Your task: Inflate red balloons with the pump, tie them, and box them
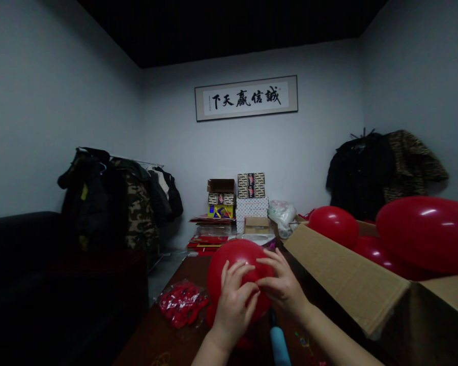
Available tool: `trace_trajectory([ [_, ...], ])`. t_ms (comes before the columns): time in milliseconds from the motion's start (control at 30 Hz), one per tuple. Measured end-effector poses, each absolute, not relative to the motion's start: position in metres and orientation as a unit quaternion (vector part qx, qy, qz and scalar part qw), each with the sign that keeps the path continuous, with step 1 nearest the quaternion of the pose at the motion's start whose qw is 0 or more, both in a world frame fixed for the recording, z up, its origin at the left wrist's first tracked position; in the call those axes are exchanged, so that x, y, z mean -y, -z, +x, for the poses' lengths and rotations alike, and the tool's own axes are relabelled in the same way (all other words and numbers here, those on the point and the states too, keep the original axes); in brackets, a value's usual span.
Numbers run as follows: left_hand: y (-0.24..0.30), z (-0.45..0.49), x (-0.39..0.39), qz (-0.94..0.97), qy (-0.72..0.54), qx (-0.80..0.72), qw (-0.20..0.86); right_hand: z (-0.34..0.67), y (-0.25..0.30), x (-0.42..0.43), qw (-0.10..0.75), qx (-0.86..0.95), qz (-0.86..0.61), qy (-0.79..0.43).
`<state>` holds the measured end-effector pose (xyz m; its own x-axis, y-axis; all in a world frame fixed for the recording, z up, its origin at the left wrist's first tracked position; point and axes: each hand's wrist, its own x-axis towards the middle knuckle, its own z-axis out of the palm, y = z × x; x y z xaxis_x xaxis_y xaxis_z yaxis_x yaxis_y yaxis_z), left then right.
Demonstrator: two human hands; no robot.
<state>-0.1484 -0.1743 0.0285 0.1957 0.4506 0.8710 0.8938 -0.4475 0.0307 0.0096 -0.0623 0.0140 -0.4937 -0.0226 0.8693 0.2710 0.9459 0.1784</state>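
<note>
Nearest the camera, a blue tool [279, 345] with a black end appears below the fingers, over the dark surface [191, 351]. One inflated red balloon [232, 251] lies directly beyond the fingers, touching them. Left hand [234, 305]: thumb and forefinger pinch the balloon's near side, its neck hidden. Right hand [284, 284]: fingertips meet the left ones, the upper fingers spread; whether it also pinches cannot be told. Left of the fingers, a clear packet [183, 302] contains red pieces; to their right, a cardboard box [347, 274] holds larger balloons [427, 234].
</note>
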Motion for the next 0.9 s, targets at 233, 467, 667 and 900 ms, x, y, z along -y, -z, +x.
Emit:
trace_trajectory([
  [233,-0.037,-0.129,0.166,-0.722,0.456,0.451,0.260,0.041,-0.045,0.071,0.468,0.823,-0.052,0.319],
  [467,-0.062,-0.080,0.138,-0.719,0.492,0.395,0.293,0.097,-0.099,0.077,0.442,0.784,-0.022,0.436],
  [667,-0.078,-0.021,0.105,-0.707,0.537,0.332,0.319,0.164,-0.121,0.071,0.374,0.780,-0.084,0.495],
  [900,-0.078,0.050,0.071,-0.724,0.551,0.289,0.299,0.236,-0.118,0.047,0.385,0.763,-0.195,0.481],
])
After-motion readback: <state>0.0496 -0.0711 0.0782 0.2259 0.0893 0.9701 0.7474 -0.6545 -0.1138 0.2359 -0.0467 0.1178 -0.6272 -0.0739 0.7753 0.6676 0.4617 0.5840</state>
